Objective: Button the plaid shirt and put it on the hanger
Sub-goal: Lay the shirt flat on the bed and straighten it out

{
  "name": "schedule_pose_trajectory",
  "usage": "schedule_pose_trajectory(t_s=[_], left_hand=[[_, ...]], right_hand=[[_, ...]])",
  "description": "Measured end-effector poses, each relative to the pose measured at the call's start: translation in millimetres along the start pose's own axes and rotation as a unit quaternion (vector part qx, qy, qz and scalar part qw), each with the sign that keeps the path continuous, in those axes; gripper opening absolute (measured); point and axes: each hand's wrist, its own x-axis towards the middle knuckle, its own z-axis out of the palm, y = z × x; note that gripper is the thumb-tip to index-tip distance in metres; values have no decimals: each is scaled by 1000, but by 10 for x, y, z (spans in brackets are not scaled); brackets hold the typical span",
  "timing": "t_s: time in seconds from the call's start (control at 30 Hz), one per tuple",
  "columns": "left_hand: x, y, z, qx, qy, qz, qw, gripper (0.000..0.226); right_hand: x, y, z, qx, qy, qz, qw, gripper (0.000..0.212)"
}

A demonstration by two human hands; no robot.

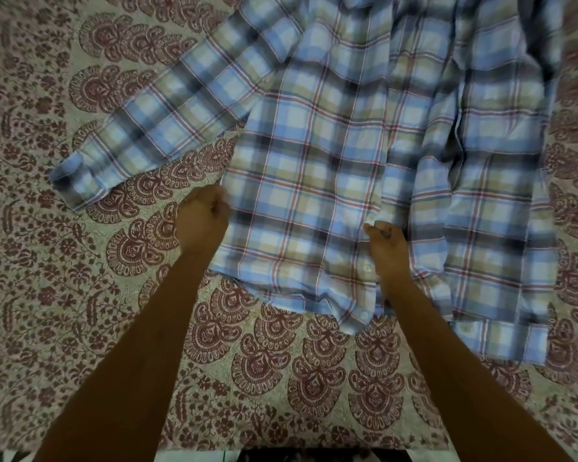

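Note:
A blue, cream and red plaid shirt [331, 145] lies spread on the bed, collar end far from me, hem near me, one sleeve stretched out to the left. My left hand [202, 220] is closed on the shirt's left side edge. My right hand [386, 241] pinches the front opening edge near the hem, just above a white button [367, 267]. The right front panel is rumpled and folded. No hanger is in view.
A cream bedspread [80, 261] with a dark red floral and paisley print covers the whole surface under the shirt. The bed's near edge runs along the bottom of the frame, with a dark patch of floor below it.

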Motion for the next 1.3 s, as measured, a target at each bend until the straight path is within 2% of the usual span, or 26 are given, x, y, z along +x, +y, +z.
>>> schedule_pose_trajectory(t_s=[0.13,0.23,0.3,0.33,0.4,0.47,0.5,0.57,0.63,0.7,0.77,0.87,0.97,1.03,1.13,1.23,1.3], left_hand=[[453,362,164,-62,-25,-63,996,29],[822,517,258,-68,-11,-123,990,25],[1018,592,304,-135,-35,-171,975,23],[1120,634,325,-167,-47,-187,967,24],[1227,693,331,-187,-68,-185,963,23],[1320,704,328,-150,-76,-158,973,15],[1337,694,319,-125,-79,-155,977,13],[1361,678,352,-86,-97,-162,978,18],[1345,675,427,-70,-115,-163,977,11],[1351,689,494,-67,-120,-152,979,8],[1399,708,504,-84,-97,-147,981,19],[1576,841,459,-45,-18,-116,992,5],[1781,1105,419,-32,61,-46,997,13],[2022,1282,488,-45,62,-11,997,16],[2482,1440,656,-34,21,16,999,29],[2951,1458,772,-9,12,-18,1000,38],[3215,1460,829,-7,9,-44,999,42]], right_hand=[[373,-384,32,112,-36,79,990,22],[685,-630,50,160,-40,95,982,58],[821,-785,65,218,-83,97,968,76],[917,-874,77,247,-104,92,959,73],[1032,-1024,53,250,-105,75,960,47],[1181,-1157,9,224,-15,48,973,15],[1250,-1170,-11,218,59,28,974,13],[1350,-1153,-55,199,189,-29,961,25],[1283,-1122,-19,180,224,-67,955,31],[1271,-1017,26,113,211,-102,966,17],[1279,-983,34,19,180,-92,979,4],[1451,-1142,-26,87,83,-49,992,21],[1643,-1514,-105,120,-40,-3,992,23],[1814,-1750,-116,124,-89,22,988,26],[2038,-2011,-84,179,-127,18,975,25],[2246,-2243,-41,181,-110,10,977,32],[2402,-2361,-20,219,-16,-39,975,19]])
